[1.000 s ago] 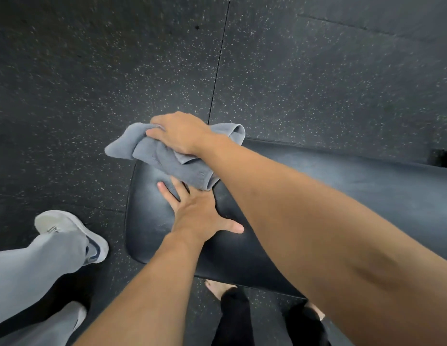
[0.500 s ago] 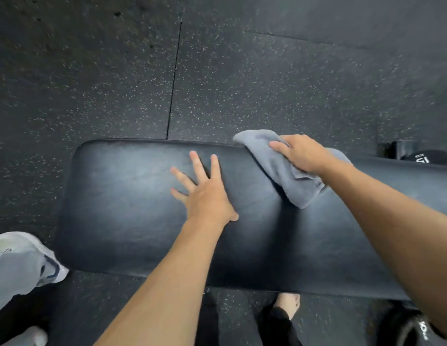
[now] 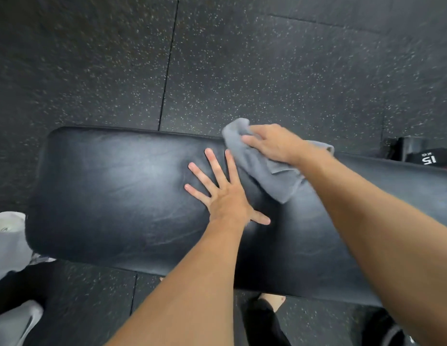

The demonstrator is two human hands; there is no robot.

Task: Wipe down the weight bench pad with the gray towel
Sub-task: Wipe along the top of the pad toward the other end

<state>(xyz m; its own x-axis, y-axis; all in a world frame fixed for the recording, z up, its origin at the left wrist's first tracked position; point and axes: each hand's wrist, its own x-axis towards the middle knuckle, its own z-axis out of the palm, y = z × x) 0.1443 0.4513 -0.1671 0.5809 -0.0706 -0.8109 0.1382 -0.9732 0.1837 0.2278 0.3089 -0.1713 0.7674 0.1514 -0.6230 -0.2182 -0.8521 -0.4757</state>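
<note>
The black weight bench pad [image 3: 112,196] stretches across the middle of the view, its rounded end at the left. My left hand [image 3: 225,196] lies flat on the pad's middle, fingers spread, holding nothing. My right hand [image 3: 275,143] presses the crumpled gray towel [image 3: 265,171] onto the pad at its far edge, just right of my left fingertips. One towel corner sticks out past the far edge; another hangs toward me below the hand.
Dark speckled rubber floor [image 3: 267,71] surrounds the bench. A black weight marked 15 [image 3: 428,159] sits beyond the pad at the far right. Another person's gray trouser legs and white shoe [image 3: 8,236] stand at the left. My own feet [image 3: 272,303] show under the near edge.
My right hand has carried the towel from the pad's left end rightward along the far edge. My left hand stays flat on the pad, fingers now spread wider.
</note>
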